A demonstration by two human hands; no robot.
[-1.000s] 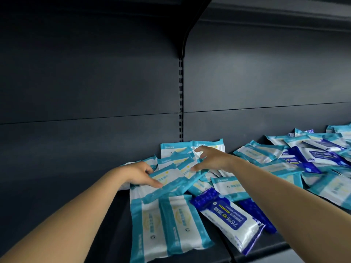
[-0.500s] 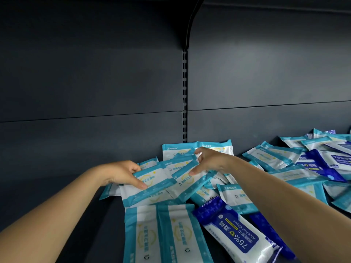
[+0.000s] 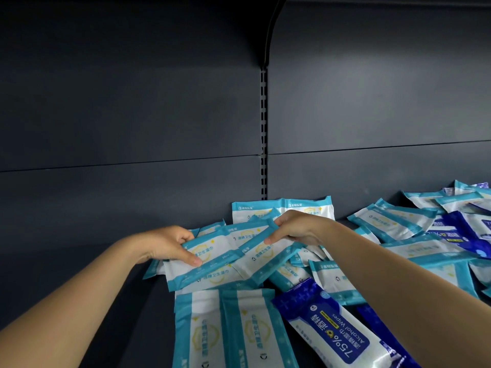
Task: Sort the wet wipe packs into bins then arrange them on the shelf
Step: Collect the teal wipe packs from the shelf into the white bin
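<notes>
With the left hand [image 3: 170,245] pinching one teal wipe pack [image 3: 210,257] and the right hand [image 3: 295,229] gripping another [image 3: 261,252] above the shelf [image 3: 148,309] pile, square their edges together before lifting.

One view only, from the person's head, looking forward and slightly down into a dark shelf [image 3: 148,301] bay. The camera sits close: both forearms enter from the bottom corners and the hands meet just below mid-frame, left hand [image 3: 170,244], right hand [image 3: 295,229]. The back panel [image 3: 132,115] fills the upper half, its slotted upright [image 3: 263,134] running just right of centre. Wide-angle bend curves the edges. Wet wipe packs [image 3: 393,221] spread from bottom centre off to the right edge, cropped there. No second view shares this scene.
</notes>
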